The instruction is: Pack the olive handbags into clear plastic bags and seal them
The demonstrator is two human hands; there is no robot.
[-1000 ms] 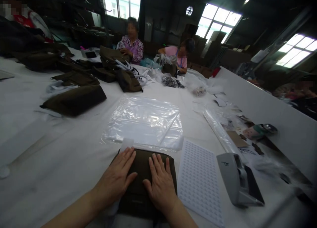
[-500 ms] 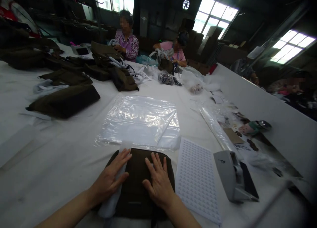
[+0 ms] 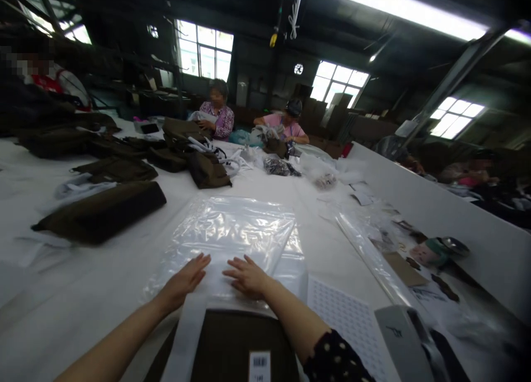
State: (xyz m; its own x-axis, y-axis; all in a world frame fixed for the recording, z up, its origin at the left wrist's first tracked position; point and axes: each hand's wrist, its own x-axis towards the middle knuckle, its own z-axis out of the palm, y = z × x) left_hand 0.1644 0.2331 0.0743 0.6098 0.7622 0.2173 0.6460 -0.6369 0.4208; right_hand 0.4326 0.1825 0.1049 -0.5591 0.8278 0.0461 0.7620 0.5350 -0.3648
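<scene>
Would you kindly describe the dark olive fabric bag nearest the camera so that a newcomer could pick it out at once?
On the broad white tabletop, find the flat, glossy spread of clear plastic film. Directly nearer the camera, at the picture's bottom edge, is the dark olive fabric bag. Unlike the other olive bags, farther left, it shows a white barcode label.

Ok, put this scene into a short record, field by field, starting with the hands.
Left hand: open, over the clear plastic; contact unclear
Right hand: open, also over the plastic; contact unclear
Nearest the person: brown bag with a printed label, pale strip at its left
To the right: patterned sheet, grey device, bottle
To the left: other brown bags
</scene>
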